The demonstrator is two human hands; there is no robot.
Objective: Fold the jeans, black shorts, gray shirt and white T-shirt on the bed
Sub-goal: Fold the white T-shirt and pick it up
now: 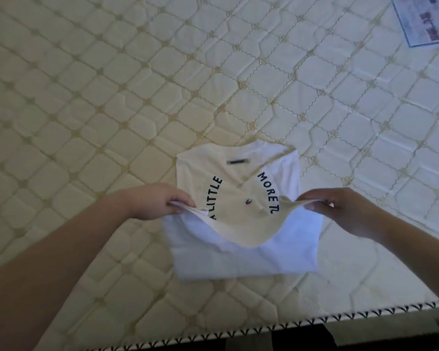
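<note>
A white T-shirt (241, 224) lies partly folded on the bed (112, 97), near its front edge, which is trimmed with a dark zigzag stitch. The bed's surface is a bare quilted mattress in pale cream with a diamond pattern. Both hands pinch the shirt's upper layer and hold it slightly raised: the left hand (160, 201) grips the fabric edge on the left side, and the right hand (340, 206) grips the edge on the right, fingers curled round the cloth. The raised layer shows curved dark lettering, "A LITTLE" on the left and "MORE T" on the right, where the rest is hidden by a fold. A small red and blue logo sits between the words, and a dark neck label (237, 161) shows near the collar. At the far right corner of the mattress is a printed label (423, 19), its writing too blurred to read.
</note>
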